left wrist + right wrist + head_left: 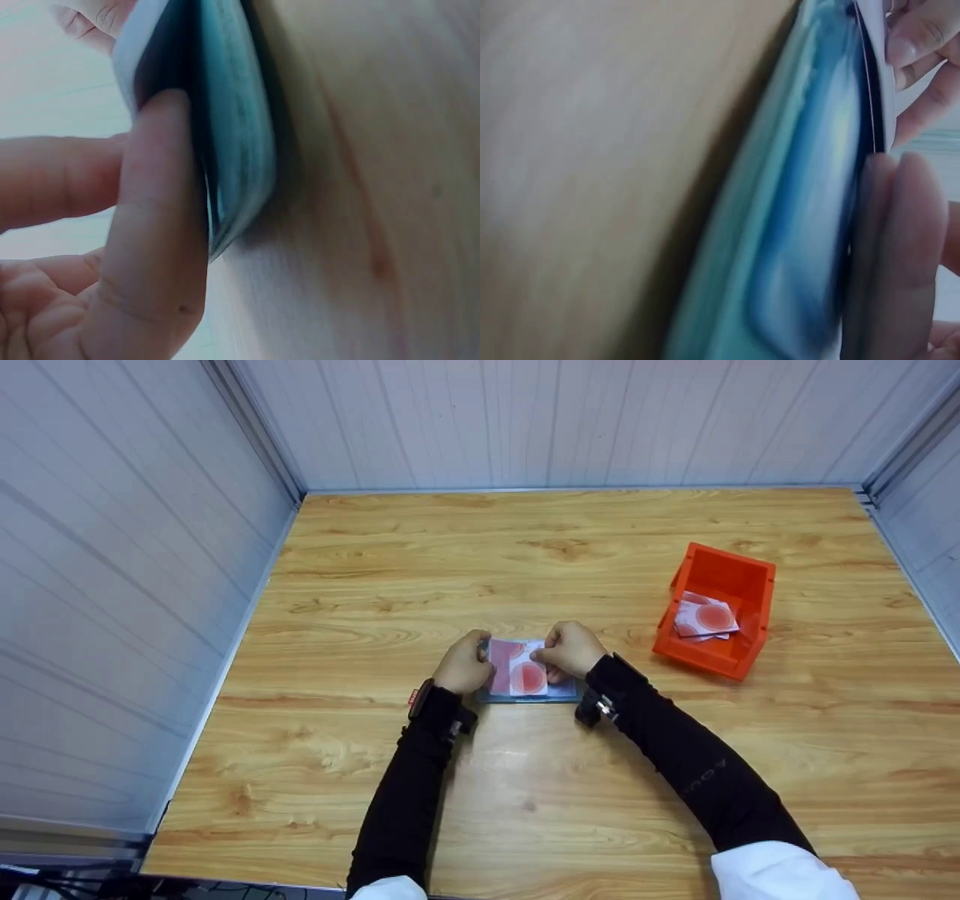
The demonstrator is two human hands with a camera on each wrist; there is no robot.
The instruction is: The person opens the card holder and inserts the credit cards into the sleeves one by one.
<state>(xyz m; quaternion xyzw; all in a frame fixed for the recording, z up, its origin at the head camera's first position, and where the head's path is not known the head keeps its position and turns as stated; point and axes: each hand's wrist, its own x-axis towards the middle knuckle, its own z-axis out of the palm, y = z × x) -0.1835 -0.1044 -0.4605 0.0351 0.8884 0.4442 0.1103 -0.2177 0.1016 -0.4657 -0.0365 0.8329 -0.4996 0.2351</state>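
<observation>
A flat teal-edged booklet (559, 690) lies on the table, with a pink leaf (501, 666) on its left side. Over the booklet is a white card with red circles (529, 679). My left hand (461, 666) grips the pink leaf at its left edge; the left wrist view shows the thumb reaching into the gap above the teal layer (236, 112). With thumb and fingers, my right hand (576, 651) pinches the card's upper right edge. In the right wrist view its fingers (904, 240) lie beside a glossy blue surface (810, 225).
An orange bin (731, 656) stands right of the hands, holding several similar cards (705, 616). White panel walls (555, 427) border the wooden table (450, 555) at the back and both sides. Dark cables (52, 879) show past the front left edge.
</observation>
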